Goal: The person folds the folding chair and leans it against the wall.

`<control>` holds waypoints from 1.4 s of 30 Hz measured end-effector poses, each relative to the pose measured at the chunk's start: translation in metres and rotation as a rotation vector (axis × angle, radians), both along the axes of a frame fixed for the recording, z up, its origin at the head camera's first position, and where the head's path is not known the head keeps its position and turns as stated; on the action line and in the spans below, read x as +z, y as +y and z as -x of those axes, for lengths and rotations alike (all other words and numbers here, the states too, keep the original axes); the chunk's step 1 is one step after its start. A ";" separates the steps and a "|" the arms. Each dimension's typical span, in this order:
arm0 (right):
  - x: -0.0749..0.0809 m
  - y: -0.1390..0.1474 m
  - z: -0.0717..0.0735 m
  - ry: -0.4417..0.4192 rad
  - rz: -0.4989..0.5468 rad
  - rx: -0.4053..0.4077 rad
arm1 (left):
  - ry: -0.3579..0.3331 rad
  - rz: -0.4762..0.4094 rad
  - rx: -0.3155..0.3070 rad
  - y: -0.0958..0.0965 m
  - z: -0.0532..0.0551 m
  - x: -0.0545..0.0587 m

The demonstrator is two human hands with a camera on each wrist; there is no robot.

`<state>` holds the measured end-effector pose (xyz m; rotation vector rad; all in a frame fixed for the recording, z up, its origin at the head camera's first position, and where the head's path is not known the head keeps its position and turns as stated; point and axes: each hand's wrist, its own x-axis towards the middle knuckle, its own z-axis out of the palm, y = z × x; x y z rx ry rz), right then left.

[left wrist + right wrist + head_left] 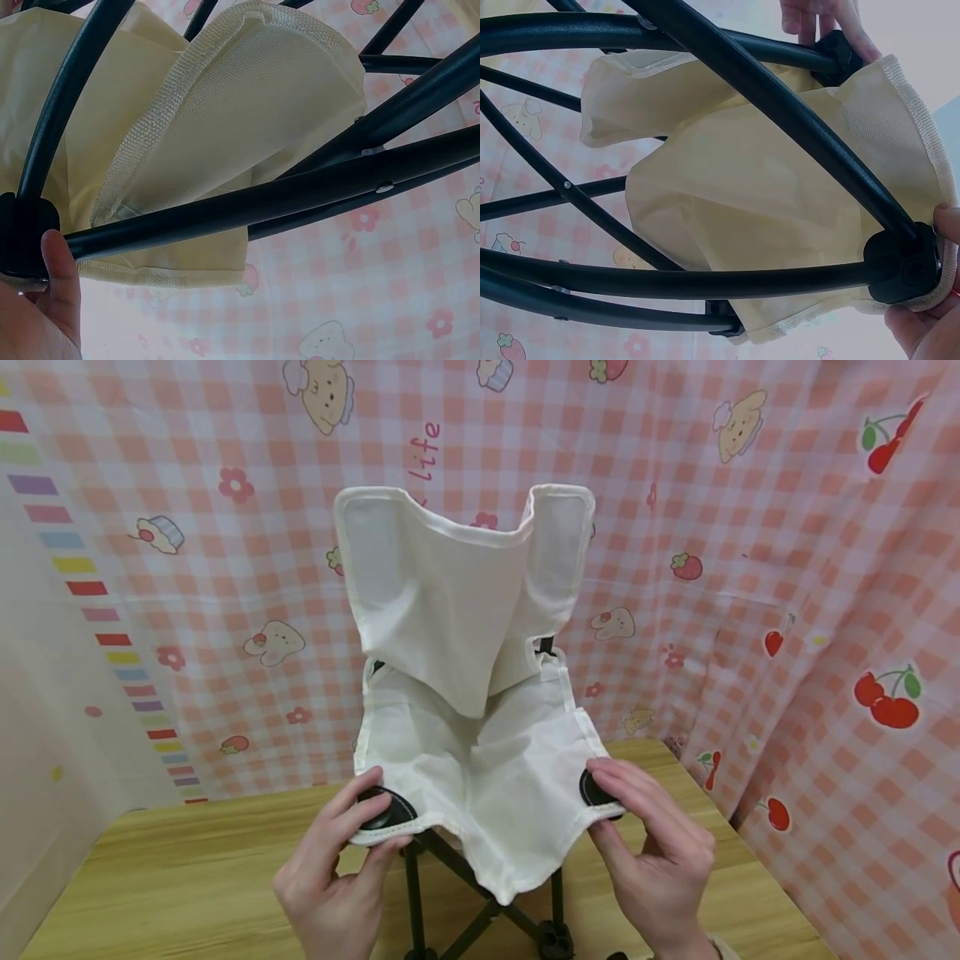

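Note:
A small folding chair with a cream fabric seat and a raised fabric back stands on black tubular legs. My left hand pinches the seat's front left corner, fingers on top of its black corner patch and thumb beneath. At the front right corner my right hand does the same, partly covering the other black patch. From below, the left wrist view shows the left thumb against a black plastic joint. In the right wrist view, fingers flank another joint.
The chair is on a wood-grain table. Behind it hangs a pink checked curtain with cartoon prints, which continues along the right side. Crossed black tubes run under the seat.

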<state>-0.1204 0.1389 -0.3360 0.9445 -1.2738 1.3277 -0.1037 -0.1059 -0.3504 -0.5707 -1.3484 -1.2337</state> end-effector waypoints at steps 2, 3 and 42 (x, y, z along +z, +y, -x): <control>0.000 0.000 0.000 -0.006 -0.004 -0.008 | 0.001 0.002 0.012 0.000 0.001 0.000; 0.000 0.000 0.000 -0.005 -0.005 -0.010 | 0.001 0.003 0.018 0.001 0.001 0.001; 0.004 -0.013 0.008 0.013 0.001 0.010 | -0.027 0.029 0.059 0.011 0.005 0.009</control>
